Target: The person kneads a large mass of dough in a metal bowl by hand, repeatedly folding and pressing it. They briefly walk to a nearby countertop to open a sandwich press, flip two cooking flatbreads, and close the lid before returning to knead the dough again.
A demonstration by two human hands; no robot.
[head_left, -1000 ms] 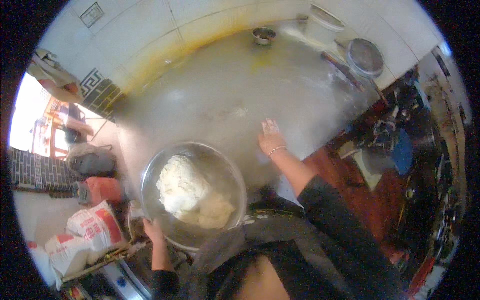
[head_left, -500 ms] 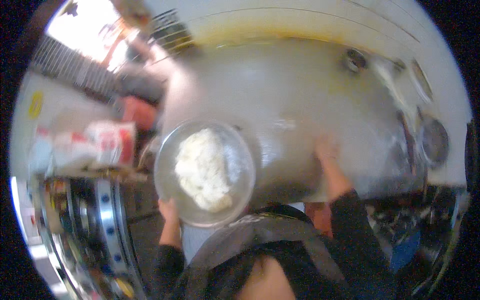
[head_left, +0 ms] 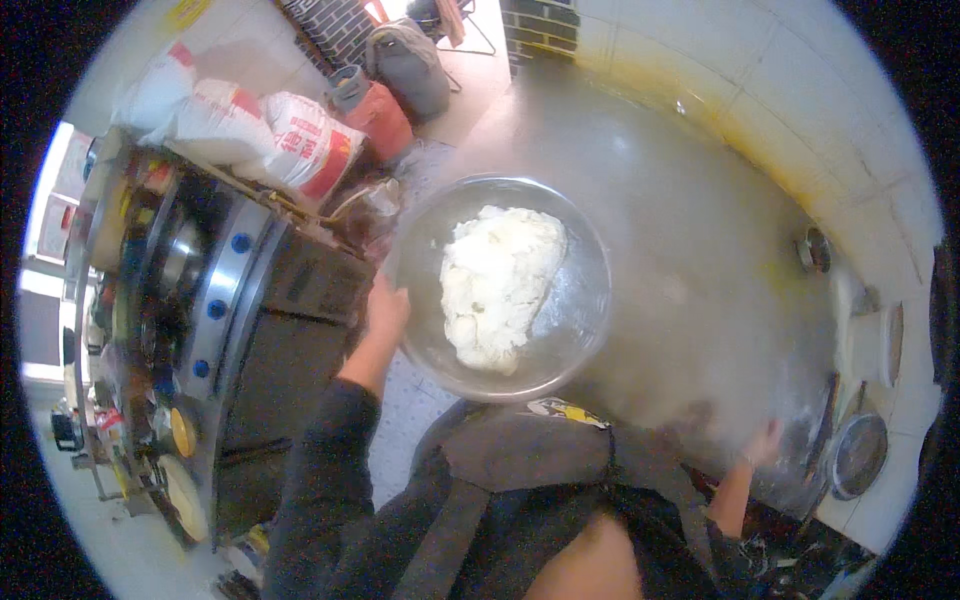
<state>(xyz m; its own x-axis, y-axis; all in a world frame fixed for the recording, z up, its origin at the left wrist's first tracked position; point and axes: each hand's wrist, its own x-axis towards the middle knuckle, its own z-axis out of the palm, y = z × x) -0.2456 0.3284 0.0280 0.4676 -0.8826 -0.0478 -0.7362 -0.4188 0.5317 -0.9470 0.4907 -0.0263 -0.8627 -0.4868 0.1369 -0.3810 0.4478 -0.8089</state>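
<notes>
A wide steel bowl (head_left: 572,345) stands at the near left part of the metal worktable (head_left: 690,260). Inside it lies a large, rough lump of white dough (head_left: 500,280). My left hand (head_left: 388,310) is closed on the bowl's left rim. Farther right, my right hand (head_left: 762,448) is over the table's near edge, apart from the bowl. Motion blur smears its fingers, so I cannot make out whether they hold anything.
To the left is a stove (head_left: 225,300) with blue knobs. Behind it are white-and-red sacks (head_left: 310,145), a red gas cylinder (head_left: 383,118) and a dark bag (head_left: 408,75). A round sieve-like pan (head_left: 860,456) rests at the right wall, and a small metal ring-shaped item (head_left: 815,248) sits farther back.
The whole view has turned, bringing the stove and sacks further in. My right hand has moved to the near right of the table. My left hand still grips the bowl's rim.
</notes>
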